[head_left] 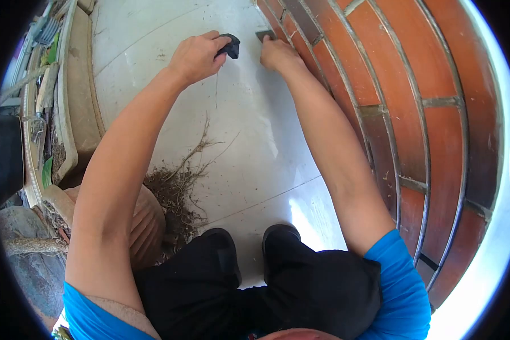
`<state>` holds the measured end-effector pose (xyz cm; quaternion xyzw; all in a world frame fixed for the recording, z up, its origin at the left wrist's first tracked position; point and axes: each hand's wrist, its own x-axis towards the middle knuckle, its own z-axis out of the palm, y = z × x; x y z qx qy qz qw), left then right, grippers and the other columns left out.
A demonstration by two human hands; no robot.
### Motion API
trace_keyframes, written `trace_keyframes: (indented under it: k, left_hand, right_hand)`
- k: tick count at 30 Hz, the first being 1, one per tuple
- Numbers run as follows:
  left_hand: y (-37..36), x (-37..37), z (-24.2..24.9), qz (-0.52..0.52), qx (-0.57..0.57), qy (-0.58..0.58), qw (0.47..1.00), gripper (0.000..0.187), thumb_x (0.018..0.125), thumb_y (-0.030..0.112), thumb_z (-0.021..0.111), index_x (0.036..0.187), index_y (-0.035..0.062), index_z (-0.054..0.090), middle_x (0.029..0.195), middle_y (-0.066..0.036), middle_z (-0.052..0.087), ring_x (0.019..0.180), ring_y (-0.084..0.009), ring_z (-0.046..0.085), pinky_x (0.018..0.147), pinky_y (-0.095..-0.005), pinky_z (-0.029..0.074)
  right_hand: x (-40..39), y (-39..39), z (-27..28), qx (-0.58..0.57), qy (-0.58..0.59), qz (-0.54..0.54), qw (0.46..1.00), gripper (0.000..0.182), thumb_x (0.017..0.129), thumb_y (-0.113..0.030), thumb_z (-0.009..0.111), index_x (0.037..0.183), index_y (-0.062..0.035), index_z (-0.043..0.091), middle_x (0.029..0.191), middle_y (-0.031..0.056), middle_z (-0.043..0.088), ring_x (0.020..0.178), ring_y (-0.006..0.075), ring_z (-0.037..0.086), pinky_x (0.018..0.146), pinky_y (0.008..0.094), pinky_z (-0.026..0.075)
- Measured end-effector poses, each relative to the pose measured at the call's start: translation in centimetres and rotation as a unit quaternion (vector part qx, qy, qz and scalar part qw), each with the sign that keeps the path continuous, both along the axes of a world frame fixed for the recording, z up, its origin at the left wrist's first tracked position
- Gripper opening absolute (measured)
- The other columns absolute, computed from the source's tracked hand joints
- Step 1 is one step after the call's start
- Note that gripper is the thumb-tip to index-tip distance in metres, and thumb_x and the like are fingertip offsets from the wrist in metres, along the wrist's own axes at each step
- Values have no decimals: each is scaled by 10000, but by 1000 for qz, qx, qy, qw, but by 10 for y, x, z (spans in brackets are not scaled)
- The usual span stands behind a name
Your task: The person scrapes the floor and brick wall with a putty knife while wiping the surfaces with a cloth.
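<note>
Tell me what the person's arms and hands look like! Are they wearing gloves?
No gloves! The left hand and right hand are both bare, with no watch or bracelet showing on either wrist. The left sleeve and right sleeve are short and bright blue, stopping above the elbows, so the forearms are uncovered.

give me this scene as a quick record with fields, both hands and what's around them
left hand: holds a small black angular object, above the floor or touching it, cannot tell
right hand: fingers on a dark, flat, thin-looking piece, beside the wall
floor: pale glossy tiles
wall: red-brown bricks with grey joints, on the right
debris: tangled brown roots with dark soil, on the floor
feet: two black shoes
unclear: what either held item is
</note>
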<state>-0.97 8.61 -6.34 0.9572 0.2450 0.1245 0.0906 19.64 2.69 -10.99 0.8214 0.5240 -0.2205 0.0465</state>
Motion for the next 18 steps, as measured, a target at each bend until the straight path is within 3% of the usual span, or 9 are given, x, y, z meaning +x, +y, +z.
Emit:
trace_keyframes:
  k: [7, 9, 11, 14, 16, 18]
  left_hand:
    - [1, -3, 22, -45, 53, 21, 997, 317, 813, 94, 657, 1130, 79, 664, 970, -86, 657, 892, -306, 638, 801, -425, 515]
    - [-6, 2, 25, -71, 80, 27, 994, 297, 809, 104, 660, 1105, 84, 667, 965, -84, 662, 933, -305, 637, 823, -428, 509]
    - [-20, 9, 25, -85, 90, 30, 992, 286, 802, 107, 667, 1088, 83, 661, 935, -84, 660, 952, -307, 630, 834, -428, 500]
    - [-43, 25, 5, -148, 51, -33, 987, 286, 794, 92, 664, 1080, 92, 656, 977, -87, 642, 955, -312, 628, 851, -418, 507]
    - [-79, 37, -13, -158, -48, -49, 985, 296, 786, 76, 658, 1080, 105, 651, 1053, -91, 611, 954, -320, 625, 888, -396, 511]
    - [-118, 50, -36, -242, -97, -101, 960, 366, 738, 31, 692, 1094, 103, 652, 1109, -75, 597, 984, -311, 615, 887, -387, 520]
  right_hand:
    - [-6, -159, 10, -44, 29, 31, 998, 573, 927, -101, 399, 1485, 11, 338, 1252, 355, 566, 1102, 463, 623, 935, 527, 511]
    - [-12, -206, 10, -40, 4, 16, 999, 601, 921, -100, 403, 1511, -31, 311, 1222, 371, 566, 1046, 496, 633, 909, 553, 516]
    - [-22, -247, 17, 3, 16, -2, 1000, 590, 934, -135, 448, 1509, -72, 331, 1089, 371, 598, 965, 511, 633, 871, 568, 509]
    - [-46, -306, 37, 129, 47, -41, 990, 591, 948, -174, 521, 1510, -129, 346, 971, 355, 597, 847, 527, 618, 786, 569, 511]
    - [-60, -344, 51, 170, 94, -76, 978, 606, 942, -132, 539, 1515, -129, 341, 952, 322, 585, 806, 498, 616, 730, 536, 510]
    - [-69, -382, 58, 191, 151, -76, 967, 616, 933, -89, 548, 1514, -119, 346, 919, 275, 584, 780, 466, 609, 697, 508, 502]
